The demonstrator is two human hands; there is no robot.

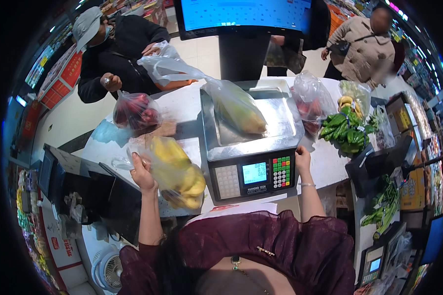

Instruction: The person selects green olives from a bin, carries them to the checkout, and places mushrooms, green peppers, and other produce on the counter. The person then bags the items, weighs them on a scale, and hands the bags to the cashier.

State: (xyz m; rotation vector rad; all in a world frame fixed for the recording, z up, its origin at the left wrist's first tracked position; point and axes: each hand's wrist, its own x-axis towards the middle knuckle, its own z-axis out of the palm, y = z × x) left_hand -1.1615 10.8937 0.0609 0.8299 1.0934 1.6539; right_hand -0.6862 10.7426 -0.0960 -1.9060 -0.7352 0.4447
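My left hand (143,172) grips the gathered neck of a clear plastic bag of yellow fruit (184,177), apparently bananas, at the left of the scale. My right hand (302,158) touches the right front corner of the electronic price scale (253,151); its fingertips are partly hidden there. On the steel pan lies a clear bag of pale green produce (240,108), its kind blurred by the plastic. The bag's handles stretch up towards a customer's hand (151,49). Below the pan, the scale's display (254,173) is lit beside coloured keys.
Bagged red produce (137,112) stands at the white counter's (184,129) left, under the customer's other hand. Another red bag (310,103), green peppers (345,127) and small bananas (349,105) are at the right. A monitor (243,16) rises behind the scale. Another person (365,48) stands beyond.
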